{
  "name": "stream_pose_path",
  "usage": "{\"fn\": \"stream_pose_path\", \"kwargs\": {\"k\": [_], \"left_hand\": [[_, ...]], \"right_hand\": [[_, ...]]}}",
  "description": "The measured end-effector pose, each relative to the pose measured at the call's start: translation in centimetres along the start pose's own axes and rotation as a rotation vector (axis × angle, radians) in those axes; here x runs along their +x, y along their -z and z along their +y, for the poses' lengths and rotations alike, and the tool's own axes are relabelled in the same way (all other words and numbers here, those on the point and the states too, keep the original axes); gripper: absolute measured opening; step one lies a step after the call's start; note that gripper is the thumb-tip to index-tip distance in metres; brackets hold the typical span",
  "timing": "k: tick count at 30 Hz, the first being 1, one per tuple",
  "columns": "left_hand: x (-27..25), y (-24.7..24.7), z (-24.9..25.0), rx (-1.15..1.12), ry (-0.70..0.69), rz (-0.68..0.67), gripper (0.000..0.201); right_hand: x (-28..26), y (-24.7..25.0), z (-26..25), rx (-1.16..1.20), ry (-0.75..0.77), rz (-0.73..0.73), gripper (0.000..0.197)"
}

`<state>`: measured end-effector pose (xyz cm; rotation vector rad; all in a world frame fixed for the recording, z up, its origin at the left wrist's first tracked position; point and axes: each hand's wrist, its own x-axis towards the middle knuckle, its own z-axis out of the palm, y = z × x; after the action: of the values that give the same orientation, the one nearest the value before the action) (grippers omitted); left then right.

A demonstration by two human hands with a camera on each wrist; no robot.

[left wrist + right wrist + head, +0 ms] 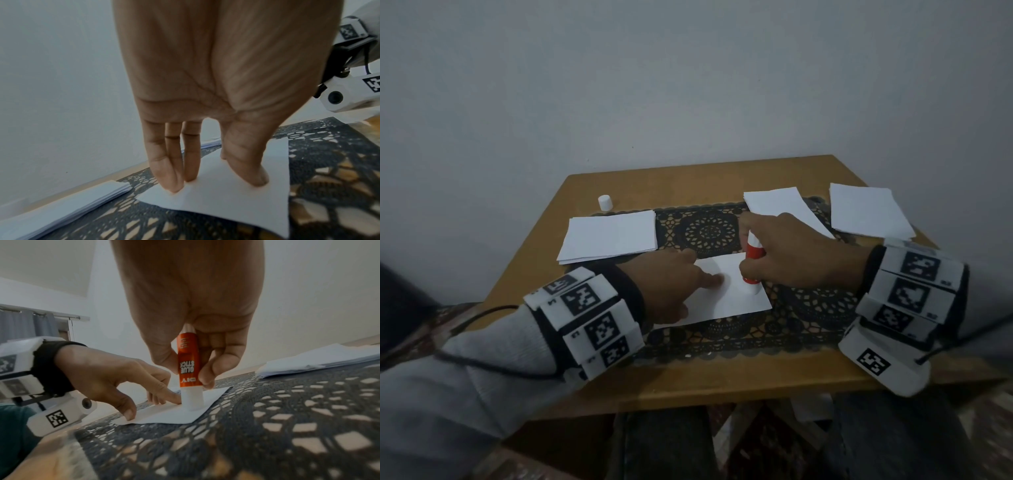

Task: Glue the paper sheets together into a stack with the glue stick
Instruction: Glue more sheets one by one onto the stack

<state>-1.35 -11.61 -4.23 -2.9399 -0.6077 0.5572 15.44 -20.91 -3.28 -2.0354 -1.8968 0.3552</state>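
A: What carries it all?

B: A wooden surface (544,274) against a pale wall, with a dark lace mat (709,233) across its middle. One pile of white sheets (609,236) lies at the mat's left end, another pile (869,212) at the far right, and a loose sheet (780,205) lies between them.

A: And the working sheet?

B: A single sheet (743,301) lies flat on the mat near the front. The left hand (671,284) presses it down, fingers straight and slightly apart, fingertips (174,186) on the paper.

A: The glue stick?

B: Upright, its white end touching that sheet. The right hand (784,253) has its grip clamped round the orange glue stick (188,363).

A: Anything smaller?

B: A white cap (605,202) stands beyond the left pile.
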Motion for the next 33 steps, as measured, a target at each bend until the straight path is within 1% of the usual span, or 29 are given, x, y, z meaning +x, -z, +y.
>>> {"fn": "stream_pose_path", "kwargs": {"k": [5,8,9,11,13,16,21,28,30,33], "left_hand": [[0.0,0.1,-0.1,-0.038,0.006,0.000,0.072],[0.1,0.4,0.3,-0.092,0.014,0.034,0.060],[0.1,0.5,0.4,-0.114,0.013,0.055,0.056],[0.5,0.7,0.5,-0.148,0.011,0.098,0.048],[1.0,1.0,0.5,-0.167,0.017,0.116,0.045],[2.0,1.1,0.4,-0.179,0.066,0.098,0.049],[3.5,1.2,0.0,-0.249,0.120,0.080,0.069],[4.2,1.7,-0.5,-0.409,0.157,0.010,0.066],[4.3,1.8,-0.7,-0.413,0.153,0.009,0.066],[4.5,1.7,-0.9,-0.357,0.137,0.037,0.066]], "right_hand": [[-0.9,0.1,-0.1,0.017,-0.032,-0.042,0.027],[-1.3,0.3,0.2,0.040,-0.044,-0.062,0.024],[-1.3,0.5,0.4,0.063,-0.050,-0.080,0.022],[-1.2,0.9,0.8,0.189,-0.067,-0.107,0.016],[-1.1,1.6,1.1,0.289,-0.080,-0.059,0.014],[-0.9,2.6,1.3,0.307,-0.079,0.032,0.014],[-0.8,3.1,1.5,0.307,-0.058,0.073,0.015],[-0.9,2.9,1.9,0.327,-0.069,0.090,0.014],[-1.0,2.8,2.0,0.327,-0.073,0.090,0.014],[-1.2,2.7,2.1,0.330,-0.073,0.093,0.014]]}}
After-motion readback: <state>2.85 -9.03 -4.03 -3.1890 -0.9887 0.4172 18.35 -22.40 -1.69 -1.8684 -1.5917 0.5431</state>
